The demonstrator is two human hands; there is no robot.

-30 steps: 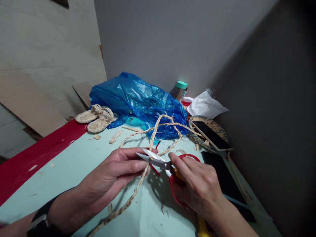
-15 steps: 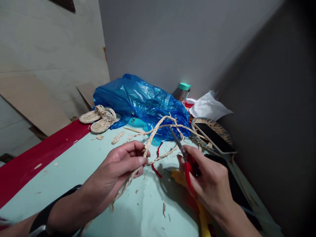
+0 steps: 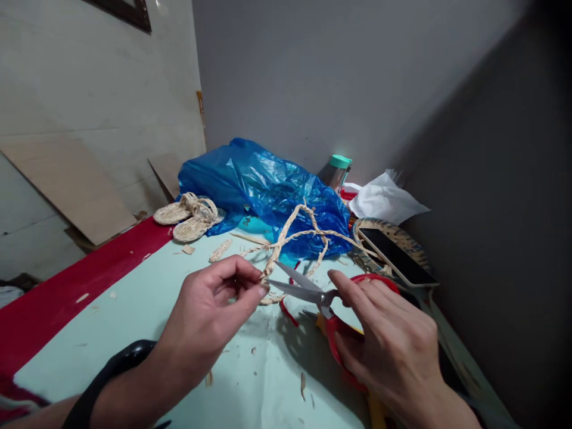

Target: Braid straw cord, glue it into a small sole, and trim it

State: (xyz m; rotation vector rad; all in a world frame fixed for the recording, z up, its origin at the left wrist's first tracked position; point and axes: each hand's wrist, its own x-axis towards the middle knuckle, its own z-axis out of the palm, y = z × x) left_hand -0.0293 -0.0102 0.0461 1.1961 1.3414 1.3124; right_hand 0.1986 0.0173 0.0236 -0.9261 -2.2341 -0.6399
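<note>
My left hand (image 3: 218, 310) pinches a braided straw cord (image 3: 286, 232) between thumb and fingertips. From there the cord rises in a loop and crosses itself above the table. In my right hand (image 3: 393, 328) is a pair of scissors (image 3: 308, 293) with red handles. Their blades are spread and point left, the tips right by the cord at my left fingertips. A short red cord (image 3: 288, 313) lies below the blades. Behind the right hand, a yellow-handled tool (image 3: 375, 411) is mostly hidden.
Small woven straw slippers (image 3: 192, 223) sit at the back left, before a blue plastic bag (image 3: 263, 179). To the right, a phone (image 3: 397, 256) rests on a woven basket (image 3: 415, 244), near white paper (image 3: 386, 196) and a green-lidded bottle (image 3: 337, 170). Straw scraps (image 3: 302, 386) dot the tabletop.
The scissors have swung from pointing up to pointing left, and their blades have parted. They came closer to the left fingertips. The view has shifted slightly.
</note>
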